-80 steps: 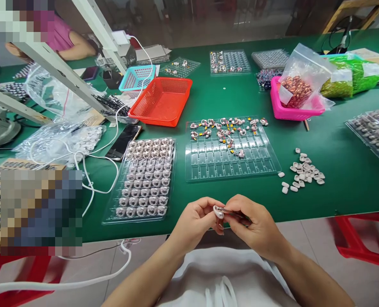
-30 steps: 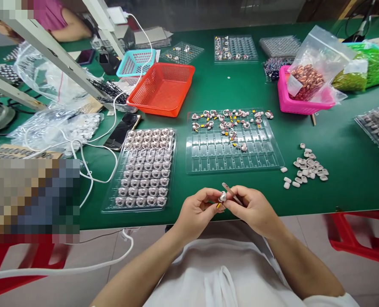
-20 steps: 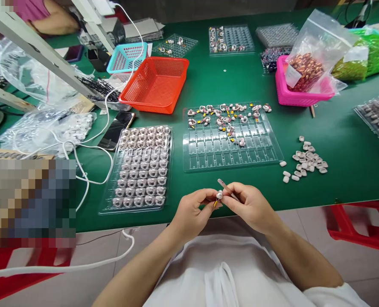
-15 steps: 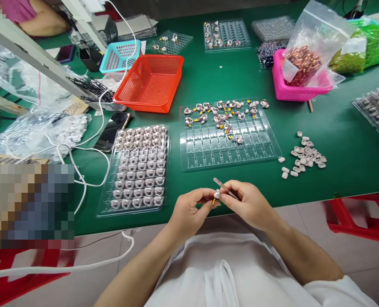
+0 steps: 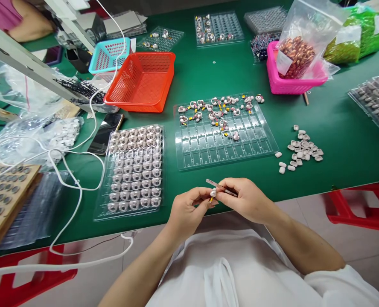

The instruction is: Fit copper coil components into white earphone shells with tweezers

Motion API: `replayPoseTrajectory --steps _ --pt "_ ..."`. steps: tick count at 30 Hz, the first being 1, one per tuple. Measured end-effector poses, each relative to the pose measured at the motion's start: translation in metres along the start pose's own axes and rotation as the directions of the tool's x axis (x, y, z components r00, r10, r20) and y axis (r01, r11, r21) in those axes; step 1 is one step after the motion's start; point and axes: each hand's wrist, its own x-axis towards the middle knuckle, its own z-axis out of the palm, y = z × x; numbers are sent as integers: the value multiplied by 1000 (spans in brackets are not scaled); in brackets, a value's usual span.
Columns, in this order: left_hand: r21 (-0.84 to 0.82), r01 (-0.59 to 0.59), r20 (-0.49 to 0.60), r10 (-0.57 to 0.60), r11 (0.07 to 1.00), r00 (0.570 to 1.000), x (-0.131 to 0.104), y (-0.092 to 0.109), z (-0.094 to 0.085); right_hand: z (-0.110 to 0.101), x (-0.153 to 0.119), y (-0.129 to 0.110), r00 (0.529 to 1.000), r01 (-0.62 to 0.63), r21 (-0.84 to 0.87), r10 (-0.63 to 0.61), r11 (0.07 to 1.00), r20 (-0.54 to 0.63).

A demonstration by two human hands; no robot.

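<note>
At the table's near edge, a small white earbud part [image 5: 213, 192] with a yellow tab is pinched between the fingertips of my left hand [image 5: 186, 213]. My right hand [image 5: 249, 200] grips metal tweezers [image 5: 215, 184] that point left over the part; its thumb and fingertips meet the part too. Beyond my hands lies a clear plastic tray [image 5: 199, 161], its far rows bearing several white parts with yellow tabs. To the right, small white caps [image 5: 301, 147] lie loose in a pile. Left of my hands stands a tray [image 5: 163, 187] filled with pale rounded shells.
A red basket [image 5: 160, 102], a blue basket [image 5: 96, 62] and a phone [image 5: 104, 134] sit at left, crossed by a white cable [image 5: 80, 192]. A pink basket [image 5: 292, 88] holds a bag of copper-coloured pieces [image 5: 296, 57]. Another person's arm [image 5: 34, 23] rests at the far left.
The view has shifted slightly, so the table things sit a little further left and higher. Both hands keep hold of the small part, with its angle slightly changed.
</note>
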Motion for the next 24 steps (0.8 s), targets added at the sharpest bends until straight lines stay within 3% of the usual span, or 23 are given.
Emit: replayPoseTrajectory --steps 5,12,20,24 --pt "-144 66 -23 -70 987 997 0 4 1 2 -7 2 980 182 -79 -188 980 -73" --pt "-257 152 5 -156 954 988 0 12 -3 4 -9 18 852 509 -199 -523 837 -22" --pt "-350 206 49 -202 914 978 -3 12 -4 7 -4 21 797 587 -217 -604 780 -14" --pt "-470 263 134 -226 843 965 -5 12 -5 6 -6 23 757 625 -304 -653 719 13"
